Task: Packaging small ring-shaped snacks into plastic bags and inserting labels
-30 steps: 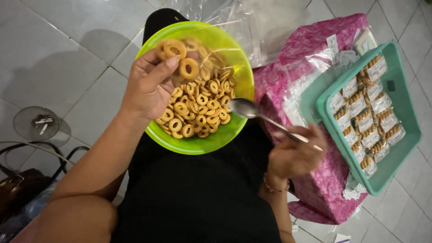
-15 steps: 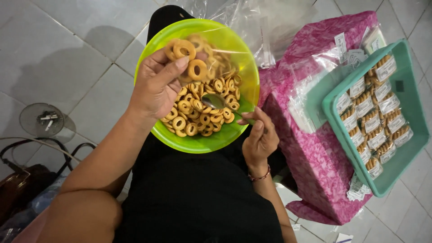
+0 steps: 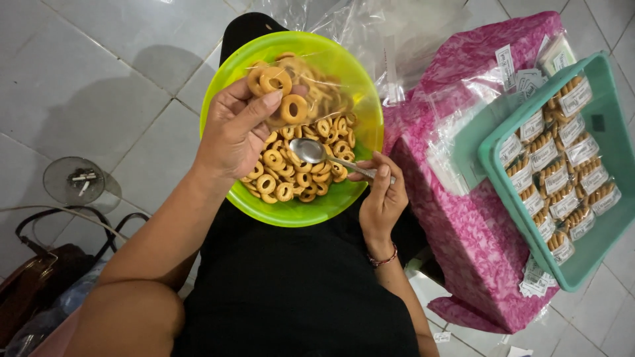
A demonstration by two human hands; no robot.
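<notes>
1. Since a second ago, the right hand (image 3: 380, 192) has swung the spoon (image 3: 317, 153) in over the ring snacks (image 3: 297, 175) in the green bowl (image 3: 317, 208) on the lap.
2. Its fingers pinch the spoon's handle.
3. Left hand (image 3: 235, 132) fingers pinch a clear bag (image 3: 311, 86) holding rings.
4. A teal tray (image 3: 582, 264) of packets sits on pink cloth (image 3: 476, 231).

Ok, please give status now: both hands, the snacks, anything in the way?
Left hand pinching ring snacks inside clear bag. Right hand holding spoon over green bowl. Nothing blocking.
</notes>
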